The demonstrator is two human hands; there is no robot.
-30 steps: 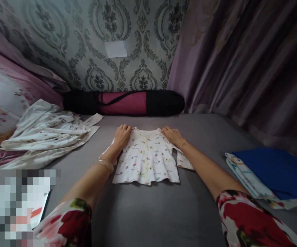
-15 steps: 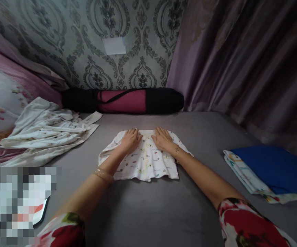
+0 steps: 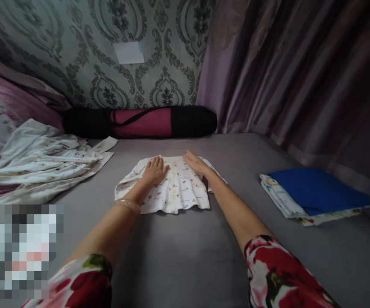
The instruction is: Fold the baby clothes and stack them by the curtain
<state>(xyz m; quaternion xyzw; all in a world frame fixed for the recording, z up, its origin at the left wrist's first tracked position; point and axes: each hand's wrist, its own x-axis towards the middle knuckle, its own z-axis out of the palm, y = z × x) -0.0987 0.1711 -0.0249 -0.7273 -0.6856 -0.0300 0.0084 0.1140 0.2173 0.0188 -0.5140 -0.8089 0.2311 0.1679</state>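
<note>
- Shirt (image 3: 175,192) is a tiny white one with little coloured prints and a button strip down the front. It lies face up in the middle of the grey bed (image 3: 185,261), sleeves tucked in toward the body.
- Left hand (image 3: 154,170) is flat on the upper left part of it, fingers spread, palm down. It's pressing, not gripping anything.
- Right hand (image 3: 196,162) rests at the upper right by the collar, fingers straight and together, also flat and holding nothing.
- Looks like the smoothing/flattening stage: both palms pin the top while the hem ripples a bit.
- Judging by that, any further handling needs light, even pressure. The knit looks thin and soft and would bunch or slide on the sheet pretty easily.
- The bed surface looks like smooth, matte, slightly fuzzy fabric.
- Pile (image 3: 44,158) of crumpled white printed clothes sits off to the left, well apart.
- Stack (image 3: 313,194) of folded pieces to the right has a plain blue one on top, edges square.
- Mat (image 3: 140,122) is a rolled cylinder, pink with black ends and a strap, against the patterned wall.
- Curtain (image 3: 300,77) is mauve and hangs in heavy folds on the right.
</note>
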